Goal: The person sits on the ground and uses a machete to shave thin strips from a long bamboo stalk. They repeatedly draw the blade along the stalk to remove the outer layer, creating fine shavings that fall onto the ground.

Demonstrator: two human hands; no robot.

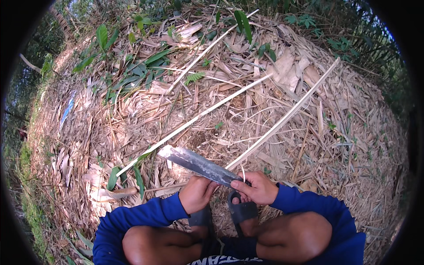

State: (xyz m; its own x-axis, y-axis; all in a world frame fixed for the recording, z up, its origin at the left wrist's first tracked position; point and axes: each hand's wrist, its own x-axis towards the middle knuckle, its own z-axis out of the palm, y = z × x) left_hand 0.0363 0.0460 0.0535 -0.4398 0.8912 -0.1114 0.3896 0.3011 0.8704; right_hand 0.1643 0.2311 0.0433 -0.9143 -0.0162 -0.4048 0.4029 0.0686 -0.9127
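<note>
The ground [371, 128] around and beneath the dark blade [198, 164] is covered by a thick, uneven litter of dry tan leaves, husks and pale shavings. This open-air spot is bordered by dense greenery [26, 62] far beyond the blade on both sides. Beyond the blade and to its left, the litter is overlaid by a patch of green leaves [132, 77]; a blue scrap [67, 109] is seen well to its left.

The blade is held in front of the sandals [242, 212], above the litter. Its blunt, pale-worn end is pointed away and to the left — its long axis is slanted from there back toward the right hand [257, 189]. The blade's near end is gripped by that hand, with the thumb laid along it. The left hand [195, 194] is closed at the blade's near edge, but what is pinched there cannot be told — the fingertips are partly hidden.

A bundle of pale strips [277, 125] is stretched away to the right from the blade's far edge, nearly square to its axis. Beyond the blade, a long pale strip [198, 119] is laid slantwise, and farther off a thinner strip [208, 50] is seen.
</note>
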